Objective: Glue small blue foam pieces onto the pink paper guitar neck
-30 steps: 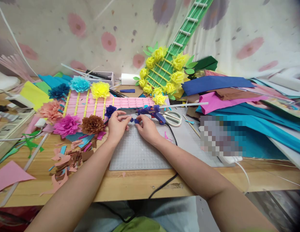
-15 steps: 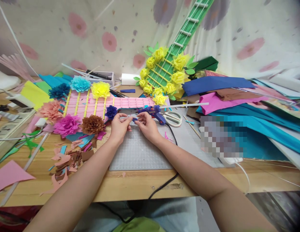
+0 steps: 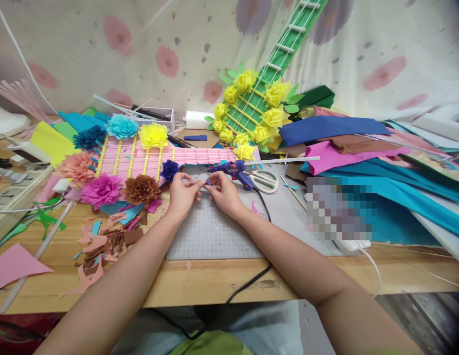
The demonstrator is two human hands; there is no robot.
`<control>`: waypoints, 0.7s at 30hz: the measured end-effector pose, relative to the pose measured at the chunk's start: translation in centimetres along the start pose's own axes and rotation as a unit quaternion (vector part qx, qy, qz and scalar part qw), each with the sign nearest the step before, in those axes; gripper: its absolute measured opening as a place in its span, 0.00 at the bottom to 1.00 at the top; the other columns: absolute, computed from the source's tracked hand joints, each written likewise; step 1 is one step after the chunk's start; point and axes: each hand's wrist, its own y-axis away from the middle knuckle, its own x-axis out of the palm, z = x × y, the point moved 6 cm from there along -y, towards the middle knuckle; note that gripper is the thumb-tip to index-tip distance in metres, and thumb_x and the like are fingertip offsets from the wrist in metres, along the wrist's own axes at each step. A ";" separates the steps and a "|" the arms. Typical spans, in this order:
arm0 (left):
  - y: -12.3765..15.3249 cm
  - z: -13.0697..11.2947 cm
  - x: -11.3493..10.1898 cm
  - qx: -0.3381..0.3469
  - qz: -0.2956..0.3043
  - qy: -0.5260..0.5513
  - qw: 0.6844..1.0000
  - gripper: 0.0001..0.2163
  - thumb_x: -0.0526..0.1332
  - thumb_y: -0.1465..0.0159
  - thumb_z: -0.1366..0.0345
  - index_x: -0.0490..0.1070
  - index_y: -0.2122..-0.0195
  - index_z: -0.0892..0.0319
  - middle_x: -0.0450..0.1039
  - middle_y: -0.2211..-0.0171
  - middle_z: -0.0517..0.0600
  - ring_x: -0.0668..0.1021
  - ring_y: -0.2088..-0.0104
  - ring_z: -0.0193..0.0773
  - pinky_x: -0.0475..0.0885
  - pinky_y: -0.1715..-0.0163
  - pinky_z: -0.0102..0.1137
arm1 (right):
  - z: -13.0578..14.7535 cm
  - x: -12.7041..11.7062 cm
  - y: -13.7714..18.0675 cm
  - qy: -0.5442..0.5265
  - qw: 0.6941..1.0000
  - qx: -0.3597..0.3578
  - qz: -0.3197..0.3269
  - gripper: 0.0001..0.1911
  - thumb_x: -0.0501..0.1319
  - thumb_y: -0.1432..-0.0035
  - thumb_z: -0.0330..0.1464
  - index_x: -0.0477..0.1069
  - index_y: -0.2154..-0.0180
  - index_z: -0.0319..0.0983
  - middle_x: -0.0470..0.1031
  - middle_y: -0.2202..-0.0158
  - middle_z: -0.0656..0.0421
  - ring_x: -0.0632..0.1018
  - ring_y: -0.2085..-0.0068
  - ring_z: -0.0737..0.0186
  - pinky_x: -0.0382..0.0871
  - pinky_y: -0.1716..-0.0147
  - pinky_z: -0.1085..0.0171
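Observation:
Over the grey cutting mat (image 3: pixel 214 236), my left hand (image 3: pixel 185 192) and my right hand (image 3: pixel 224 192) meet fingertip to fingertip. Both pinch a small piece of dark blue paper (image 3: pixel 207 182), mostly covered by the fingers. Just beyond my left hand sits a dark blue paper flower (image 3: pixel 169 170) by the pink paper guitar (image 3: pixel 140 160). Several other paper flowers, among them a brown one (image 3: pixel 142 189) and a yellow one (image 3: pixel 153 136), edge its body. Behind my right hand lies a blue glue gun (image 3: pixel 235 171), with white-handled scissors (image 3: pixel 264 181) beside it.
A green paper guitar (image 3: pixel 248 111) with yellow roses leans at the back. Coloured paper sheets (image 3: pixel 336 129) pile up on the right. Paper scraps (image 3: pixel 107 246) litter the wooden table's left side. The glue gun's black cord (image 3: pixel 251 283) runs over the front edge.
Less of the blue paper shows between my fingertips now. My hands stay in nearly the same place, with only slight finger movement.

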 end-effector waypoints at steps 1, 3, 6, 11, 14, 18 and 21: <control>0.0 0.0 0.0 -0.002 -0.006 -0.004 1.000 0.23 0.70 0.57 0.67 0.54 0.69 0.57 0.71 0.80 0.41 0.70 0.86 0.27 0.65 0.88 0.22 | -0.1 0.0 0.0 -0.011 1.000 0.007 0.000 0.09 0.57 0.48 0.31 0.58 0.64 0.42 0.66 0.71 0.66 0.69 0.79 0.73 0.66 0.79 0.69; -0.1 0.0 -0.1 -0.001 -0.011 -0.010 1.000 0.20 0.68 0.55 0.66 0.56 0.68 0.57 0.70 0.80 0.41 0.70 0.86 0.28 0.66 0.88 0.22 | -0.4 0.1 -0.1 -0.027 0.999 0.020 0.000 0.09 0.57 0.48 0.30 0.57 0.65 0.42 0.65 0.72 0.67 0.69 0.80 0.73 0.65 0.80 0.70; -0.1 -0.1 -0.1 0.006 -0.001 -0.016 1.000 0.18 0.67 0.51 0.62 0.58 0.66 0.58 0.72 0.78 0.44 0.71 0.85 0.29 0.65 0.89 0.22 | -0.7 0.0 -0.1 -0.034 0.999 0.028 0.000 0.08 0.56 0.48 0.30 0.57 0.65 0.42 0.65 0.75 0.68 0.69 0.81 0.74 0.64 0.81 0.70; -0.2 0.1 0.1 0.019 0.039 -0.026 0.999 0.23 0.70 0.58 0.64 0.57 0.66 0.58 0.71 0.77 0.43 0.71 0.84 0.28 0.63 0.89 0.21 | -0.5 -0.2 0.0 -0.010 1.000 0.014 -0.003 0.06 0.55 0.45 0.31 0.58 0.65 0.41 0.66 0.78 0.69 0.69 0.83 0.73 0.64 0.79 0.69; -0.2 0.2 0.0 0.033 0.031 -0.019 0.999 0.23 0.70 0.58 0.64 0.56 0.67 0.57 0.70 0.79 0.41 0.70 0.84 0.27 0.64 0.89 0.21 | -0.3 -0.3 0.1 0.014 1.000 0.010 -0.008 0.04 0.53 0.43 0.32 0.58 0.64 0.41 0.66 0.78 0.69 0.70 0.82 0.72 0.65 0.78 0.68; -0.2 0.1 0.0 0.039 0.023 -0.025 0.999 0.21 0.68 0.56 0.65 0.54 0.70 0.57 0.70 0.78 0.42 0.72 0.82 0.29 0.67 0.88 0.22 | 0.0 -0.3 0.1 0.019 1.000 -0.003 -0.012 0.08 0.55 0.45 0.32 0.58 0.63 0.42 0.69 0.70 0.66 0.71 0.80 0.72 0.65 0.77 0.68; -0.1 0.0 0.1 0.037 0.021 -0.033 0.999 0.20 0.68 0.55 0.66 0.54 0.71 0.56 0.69 0.80 0.41 0.71 0.83 0.28 0.67 0.89 0.22 | -0.1 -0.3 0.1 0.019 1.000 -0.007 -0.014 0.08 0.55 0.46 0.30 0.57 0.63 0.42 0.67 0.71 0.66 0.70 0.80 0.72 0.65 0.77 0.68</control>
